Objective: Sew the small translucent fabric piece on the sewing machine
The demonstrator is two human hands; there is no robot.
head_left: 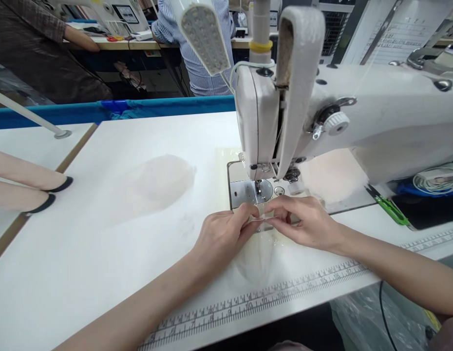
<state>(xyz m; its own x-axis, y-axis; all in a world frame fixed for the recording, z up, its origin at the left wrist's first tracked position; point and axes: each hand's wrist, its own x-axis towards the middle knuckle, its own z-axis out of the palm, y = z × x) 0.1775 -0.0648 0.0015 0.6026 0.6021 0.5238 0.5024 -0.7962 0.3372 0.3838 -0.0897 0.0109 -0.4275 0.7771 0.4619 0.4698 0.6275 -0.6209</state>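
Note:
My left hand [226,229] and my right hand [307,222] meet just in front of the needle plate [243,192] of a white sewing machine [261,112]. Fingertips of both pinch the edge of a thin, see-through piece of fabric [259,261], which spreads toward the table's front edge. Its outline is faint against the white top. The presser foot [258,186] is just beyond my fingers, apart from them. What the fingertips cover at the pinched edge is too small to make out.
A sheer pale fabric piece [166,180] lies to the left, and pinkish fabric [332,175] under the machine arm. Green thread snips [390,207] and a black phone-like slab [424,212] lie right. A printed ruler [263,300] runs along the front. Two people stand beyond the table.

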